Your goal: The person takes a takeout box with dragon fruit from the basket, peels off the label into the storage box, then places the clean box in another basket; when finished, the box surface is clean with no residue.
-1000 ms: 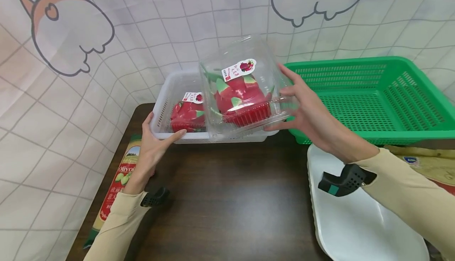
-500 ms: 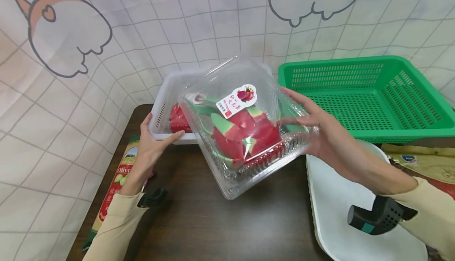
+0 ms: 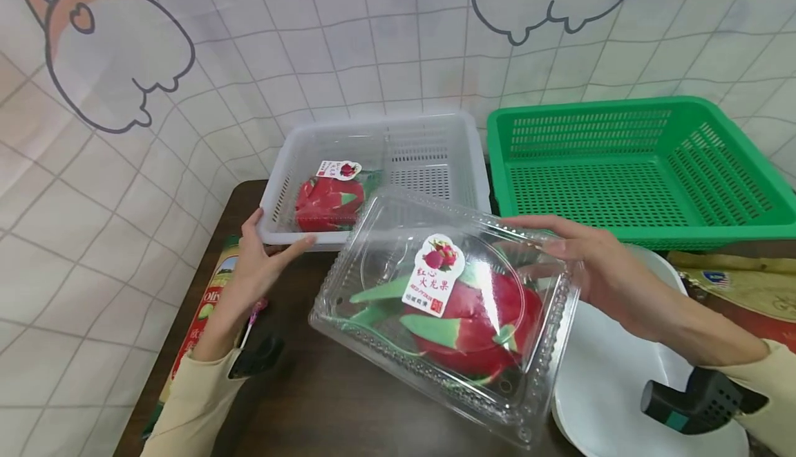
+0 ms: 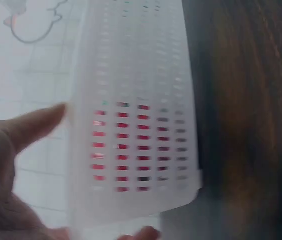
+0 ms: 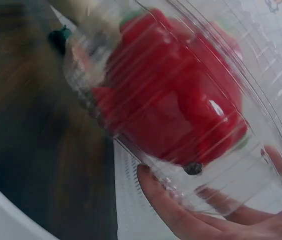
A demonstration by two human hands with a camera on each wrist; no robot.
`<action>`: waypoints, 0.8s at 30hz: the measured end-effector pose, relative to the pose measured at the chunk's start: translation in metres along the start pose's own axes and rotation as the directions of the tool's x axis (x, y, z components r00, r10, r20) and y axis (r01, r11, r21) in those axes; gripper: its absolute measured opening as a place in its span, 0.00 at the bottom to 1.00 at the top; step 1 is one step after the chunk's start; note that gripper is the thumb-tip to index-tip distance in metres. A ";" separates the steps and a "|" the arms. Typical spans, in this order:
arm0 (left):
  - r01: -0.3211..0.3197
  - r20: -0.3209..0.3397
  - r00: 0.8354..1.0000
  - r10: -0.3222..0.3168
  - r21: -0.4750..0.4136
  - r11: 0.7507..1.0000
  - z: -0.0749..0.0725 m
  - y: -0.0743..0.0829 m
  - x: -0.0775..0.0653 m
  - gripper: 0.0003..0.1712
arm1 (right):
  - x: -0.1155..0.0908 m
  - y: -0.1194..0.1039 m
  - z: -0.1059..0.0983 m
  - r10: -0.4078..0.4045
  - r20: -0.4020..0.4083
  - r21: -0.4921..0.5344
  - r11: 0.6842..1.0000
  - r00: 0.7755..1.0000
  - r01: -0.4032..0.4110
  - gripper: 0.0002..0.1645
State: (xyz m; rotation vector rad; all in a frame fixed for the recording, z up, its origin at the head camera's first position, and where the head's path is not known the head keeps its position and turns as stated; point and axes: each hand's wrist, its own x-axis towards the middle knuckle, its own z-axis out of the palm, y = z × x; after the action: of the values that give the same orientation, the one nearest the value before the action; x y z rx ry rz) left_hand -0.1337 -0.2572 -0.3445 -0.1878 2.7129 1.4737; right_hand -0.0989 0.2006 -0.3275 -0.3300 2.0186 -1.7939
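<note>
item: my right hand (image 3: 597, 270), fingers spread along the far right edge of a clear clamshell box (image 3: 448, 312), thumb under and fingers over the rim, gripping it; the right wrist view shows my fingertips (image 5: 180, 220) pressed against the clear plastic from below. item: the clamshell box, lid closed, tilted, held low over the dark wooden table (image 3: 348, 402), its right corner overlapping a white tray (image 3: 597, 388); whether its near corner touches the table i cannot tell. contents: one red dragon fruit (image 3: 479, 325) with green scales, under a fruit-shaped label (image 3: 432, 274) stuck on the lid. item: my left hand (image 3: 261, 267), thumb and fingers curled round the near left corner of a white slotted basket (image 3: 373, 166), thumb on the front wall, fingers at the side; in the left wrist view a finger (image 4: 36, 125) lies against the slotted wall (image 4: 136, 125), red showing through the slots. contents of the white basket: a second boxed dragon fruit (image 3: 326, 198) with the same label, sitting at the left end. item: a green slotted basket (image 3: 628, 166), just beside the white one on its right. item: a long olive-printed packet (image 3: 205, 312), lying along the table's left edge beneath my left wrist. item: a patterned bag or cloth (image 3: 734, 284) at the far right, behind the white tray. backdrop: a grid-patterned sheet (image 3: 249, 42) with cartoon outlines.
</note>
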 end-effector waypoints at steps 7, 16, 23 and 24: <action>-0.038 -0.072 0.996 0.057 0.242 0.970 -0.014 0.022 -0.040 0.65 | -0.009 0.008 -0.006 -0.052 0.029 -0.054 0.997 0.998 0.053 0.27; -0.259 0.298 0.913 0.279 -0.106 0.960 0.009 0.045 -0.065 0.39 | -0.011 0.013 -0.013 -0.044 0.025 -0.046 0.998 0.999 0.045 0.28; -0.181 0.529 0.764 0.368 -0.371 0.911 0.041 0.041 -0.064 0.35 | -0.008 0.015 -0.012 -0.020 0.032 -0.019 1.000 0.999 0.021 0.26; -0.173 0.535 0.753 0.383 -0.400 0.900 0.044 0.041 -0.064 0.36 | -0.008 0.015 -0.012 -0.023 0.037 -0.020 1.000 0.999 0.023 0.26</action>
State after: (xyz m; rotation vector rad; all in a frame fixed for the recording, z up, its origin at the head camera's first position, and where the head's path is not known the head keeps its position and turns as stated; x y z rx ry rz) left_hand -0.0764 -0.1930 -0.3283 0.6185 2.0226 1.6790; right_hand -0.0961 0.2173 -0.3398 -0.3915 2.0169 -1.7686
